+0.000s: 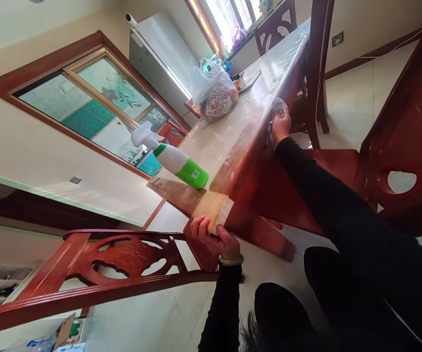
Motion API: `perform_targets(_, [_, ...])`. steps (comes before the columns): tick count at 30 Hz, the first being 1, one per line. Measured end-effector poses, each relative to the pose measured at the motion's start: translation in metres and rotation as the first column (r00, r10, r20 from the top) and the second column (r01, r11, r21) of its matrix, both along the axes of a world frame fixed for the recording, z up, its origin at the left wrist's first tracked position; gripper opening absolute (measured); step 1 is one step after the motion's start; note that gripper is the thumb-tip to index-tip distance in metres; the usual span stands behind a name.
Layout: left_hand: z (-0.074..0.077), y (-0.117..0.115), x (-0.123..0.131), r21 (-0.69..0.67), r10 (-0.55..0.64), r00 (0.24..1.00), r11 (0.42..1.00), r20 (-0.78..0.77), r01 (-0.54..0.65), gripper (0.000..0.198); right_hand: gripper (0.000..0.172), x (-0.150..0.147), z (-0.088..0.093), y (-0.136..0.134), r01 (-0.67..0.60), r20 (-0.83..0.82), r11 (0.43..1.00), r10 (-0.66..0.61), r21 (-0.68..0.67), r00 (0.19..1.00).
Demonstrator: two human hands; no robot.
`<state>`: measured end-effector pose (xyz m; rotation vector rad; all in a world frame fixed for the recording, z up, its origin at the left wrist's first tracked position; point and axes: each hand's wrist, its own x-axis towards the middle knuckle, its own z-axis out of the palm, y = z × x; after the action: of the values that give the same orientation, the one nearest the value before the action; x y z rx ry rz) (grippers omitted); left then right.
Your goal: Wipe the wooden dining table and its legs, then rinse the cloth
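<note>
My left hand, a bracelet at its wrist, pinches a pale yellowish flap at the near corner of the table. The flap looks like the turned-up corner of the glossy table cover. Closed round a crumpled grey cloth, my right hand presses it against the long side edge of the red-brown wooden table. A white spray bottle with a green lower part stands on the cover, close to the flap and beyond my left hand.
Farther along the table sits a plastic bag with things in it. Red-brown carved chairs stand at the near end and along the right side. Another chair is at the far end, by the window.
</note>
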<state>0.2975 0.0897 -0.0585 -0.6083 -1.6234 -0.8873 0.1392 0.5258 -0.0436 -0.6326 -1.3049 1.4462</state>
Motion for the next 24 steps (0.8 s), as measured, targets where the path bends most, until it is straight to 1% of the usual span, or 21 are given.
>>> perform_targets(1, [0.001,0.001,0.0,0.007,-0.001,1.0,1.0,0.005,0.001,0.033,0.062,0.001,0.0,-0.001,0.003,-0.004,1.0,-0.003,-0.013,1.0])
perform_targets(2, [0.001,0.003,0.0,0.011,-0.004,1.0,1.0,0.01,0.004,0.034,0.062,0.006,-0.003,-0.014,0.01,-0.018,1.0,-0.011,-0.022,1.0])
perform_targets(3, [0.002,0.003,0.001,0.012,0.0,1.0,1.0,0.014,0.0,0.035,0.062,0.016,-0.008,-0.037,0.016,-0.037,1.0,-0.017,-0.024,0.999])
perform_targets(4, [0.002,0.004,0.001,0.009,0.014,1.0,1.0,0.021,-0.014,0.037,0.062,0.029,-0.014,-0.07,0.019,-0.05,1.0,-0.02,-0.022,0.999])
perform_targets(5, [0.002,0.005,0.001,0.001,0.034,0.999,0.999,0.031,-0.034,0.039,0.063,0.045,-0.022,-0.11,0.025,-0.121,1.0,-0.025,0.004,0.992])
perform_targets(6, [0.003,0.005,0.001,-0.01,0.052,0.998,0.999,0.04,-0.052,0.041,0.063,0.063,-0.031,-0.153,0.014,-0.155,0.999,-0.007,0.045,0.988])
perform_targets(7, [0.003,0.006,0.002,-0.016,0.06,0.997,0.998,0.048,-0.06,0.043,0.064,0.082,-0.039,-0.196,0.002,-0.185,0.996,0.014,0.084,0.983])
perform_targets(8, [0.004,0.006,0.002,-0.016,0.055,0.997,0.998,0.054,-0.054,0.044,0.066,0.098,-0.045,-0.234,-0.037,-0.22,0.991,0.065,0.128,0.973])
perform_targets(9, [0.006,0.005,0.003,-0.01,0.035,0.998,0.999,0.059,-0.034,0.044,0.068,0.112,-0.049,-0.266,-0.061,-0.231,0.985,0.097,0.16,0.968])
perform_targets(10, [0.007,0.005,0.005,-0.004,0.006,0.998,1.0,0.065,-0.006,0.042,0.068,0.122,-0.05,-0.288,-0.069,-0.237,0.981,0.112,0.181,0.965])
perform_targets(11, [0.009,0.004,0.006,0.002,-0.022,0.997,1.0,0.069,0.022,0.039,0.066,0.127,-0.049,-0.301,-0.061,-0.254,0.979,0.11,0.194,0.961])
perform_targets(12, [0.01,0.004,0.007,0.007,-0.044,0.996,0.999,0.075,0.044,0.037,0.064,0.128,-0.045,-0.303,-0.043,-0.267,0.978,0.097,0.202,0.959])
perform_targets(13, [0.011,0.003,0.008,0.006,-0.057,0.995,0.998,0.081,0.056,0.036,0.063,0.125,-0.041,-0.298,-0.027,-0.278,0.978,0.085,0.207,0.957])
perform_targets(14, [0.012,0.003,0.009,0.004,-0.06,0.995,0.998,0.085,0.06,0.036,0.061,0.119,-0.036,-0.287,-0.012,-0.285,0.977,0.074,0.211,0.956])
perform_targets(17, [0.011,0.003,0.009,-0.001,-0.049,0.993,0.999,0.105,0.05,0.039,0.059,0.091,-0.028,-0.233,0.016,-0.283,0.971,0.053,0.237,0.958])
perform_targets(20, [0.005,0.005,0.006,0.001,-0.044,0.988,0.999,0.146,0.044,0.042,0.057,0.055,-0.029,-0.164,0.073,-0.27,0.965,-0.003,0.25,0.963])
perform_targets(22, [0.0,0.005,0.002,0.004,-0.042,0.986,0.999,0.161,0.042,0.043,0.056,0.03,-0.029,-0.112,0.096,-0.24,0.972,-0.043,0.215,0.97])
perform_targets(24, [-0.005,0.005,-0.002,-0.019,-0.036,0.985,0.999,0.171,0.04,0.046,0.056,0.008,-0.024,-0.061,0.083,-0.19,0.983,-0.051,0.162,0.98])
